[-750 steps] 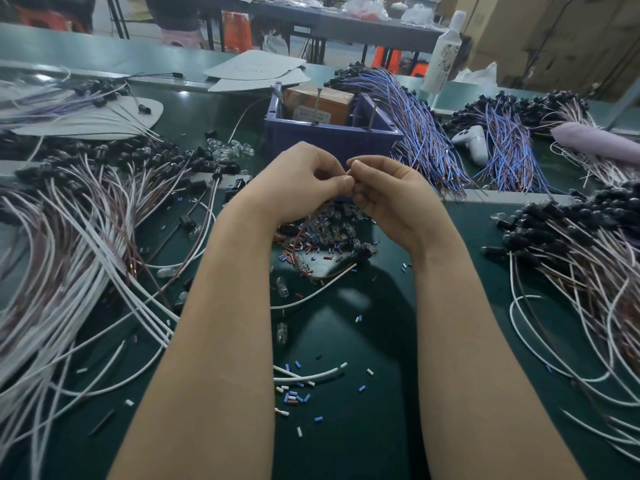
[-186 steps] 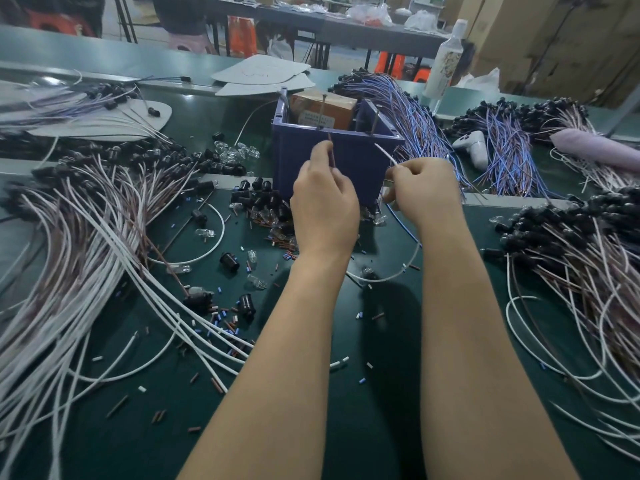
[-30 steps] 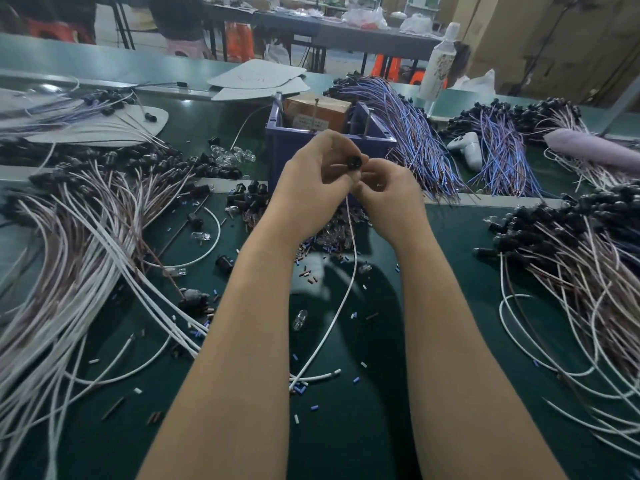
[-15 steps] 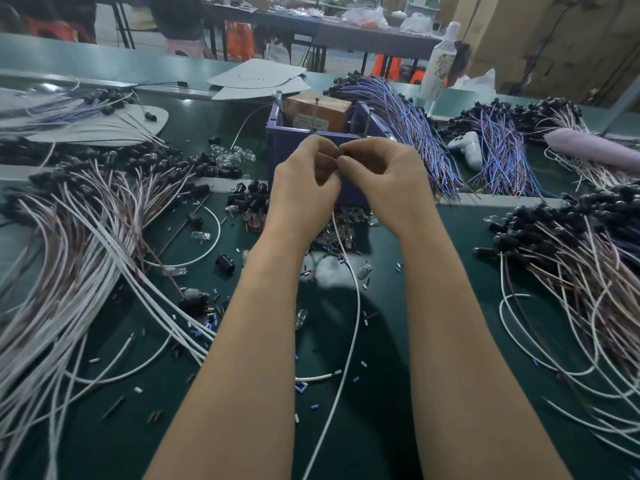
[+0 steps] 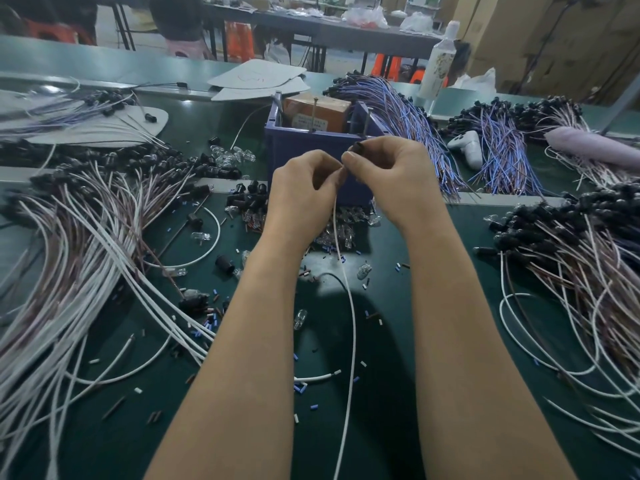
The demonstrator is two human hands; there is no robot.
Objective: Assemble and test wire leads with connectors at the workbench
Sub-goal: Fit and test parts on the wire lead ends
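Observation:
My left hand (image 5: 301, 192) and my right hand (image 5: 391, 178) meet in front of the blue bin (image 5: 294, 150). A small black connector (image 5: 357, 147) is pinched in my right hand's fingertips. My left hand pinches the top end of a white wire lead (image 5: 351, 306), which hangs down between my forearms to the bottom edge of the view. Where the wire meets the connector is hidden by my fingers.
White and brown finished leads (image 5: 79, 258) fan out at left, another pile (image 5: 581, 258) at right. Loose black connectors (image 5: 247, 199), clear bulbs (image 5: 341, 233) and blue and white scraps (image 5: 301, 388) litter the green mat. Blue-purple wire bundles (image 5: 408, 126) lie behind the bin.
My hands have drawn slightly apart and lowered a little. The black connector now shows at my right fingertips, and the white wire hangs straighter between my arms.

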